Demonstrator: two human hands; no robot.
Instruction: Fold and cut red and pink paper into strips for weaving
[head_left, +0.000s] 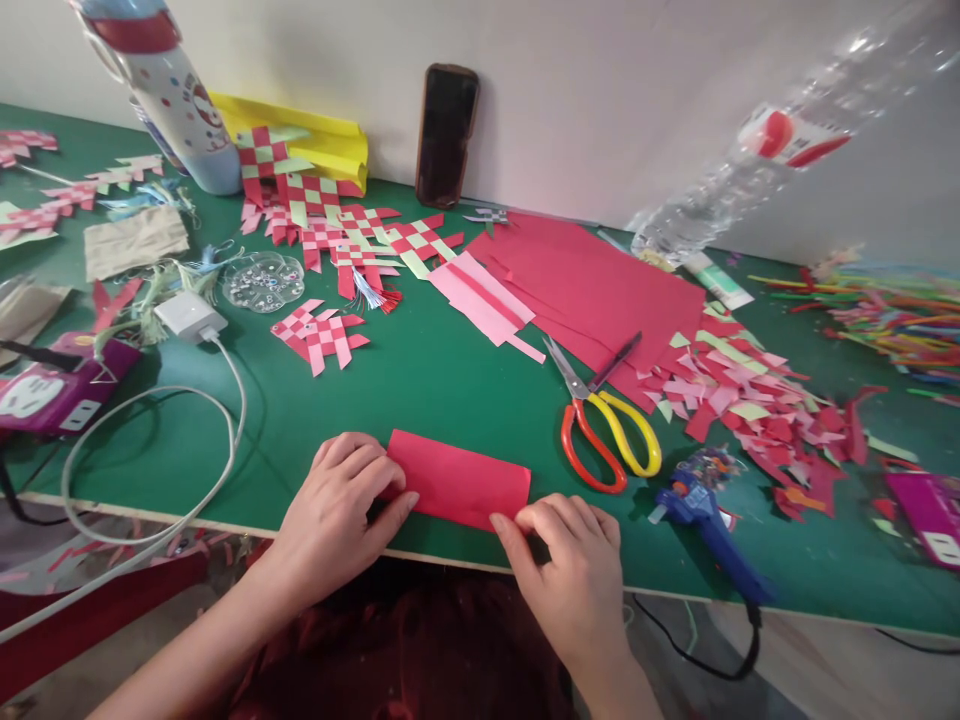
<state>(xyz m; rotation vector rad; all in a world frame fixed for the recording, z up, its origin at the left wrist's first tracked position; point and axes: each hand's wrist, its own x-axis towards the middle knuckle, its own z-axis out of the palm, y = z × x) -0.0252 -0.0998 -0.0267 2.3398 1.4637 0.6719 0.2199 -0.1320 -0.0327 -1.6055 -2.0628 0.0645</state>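
Observation:
A red rectangle of paper [461, 478] lies at the front edge of the green table. My left hand [349, 495] grips its left end, with the thumb and curled fingers closed on the edge. At the lower right corner my right hand [566, 555] pinches the paper between thumb and bent forefinger. Just beyond the sheet, scissors [577, 388] with one red and one yellow handle lie with their blades apart. Pink paper strips [484, 295] and large red sheets [600, 290] are spread farther back.
Woven paper fish [322, 335] lie at the back left, near a bead box [264, 281] and a bottle [180, 110]. A phone [446, 135] leans on the wall. Paper scraps [750, 385] and a blue glue gun [709, 525] are on the right; a white cable [232, 400] loops left.

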